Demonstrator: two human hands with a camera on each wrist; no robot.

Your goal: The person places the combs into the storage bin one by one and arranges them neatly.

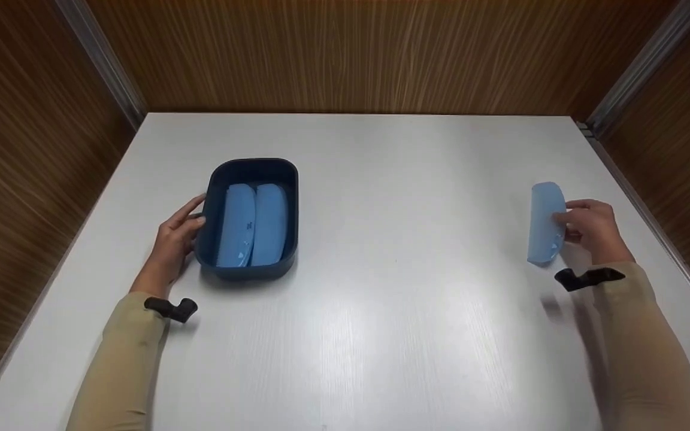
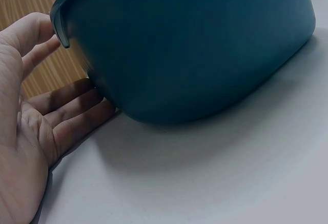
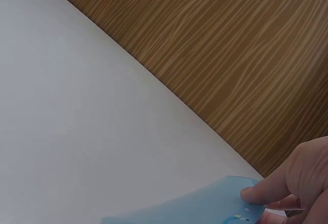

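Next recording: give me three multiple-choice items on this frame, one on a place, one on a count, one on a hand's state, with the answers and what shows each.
1. Where does the dark blue container stand on the white table?
A. on the person's left side
B. at the right edge
C. against the back wall

2. How many light blue cases lie inside the container?
A. none
B. two
C. four

3. What is the right hand doing?
A. lying flat on the table
B. gripping the container's rim
C. holding a third light blue case

Answers:
1. A, the head view shows it left of centre, with the left hand against its side wall.
2. B, two lie side by side in it.
3. C, the fingers are curled onto the case near the table's right side.
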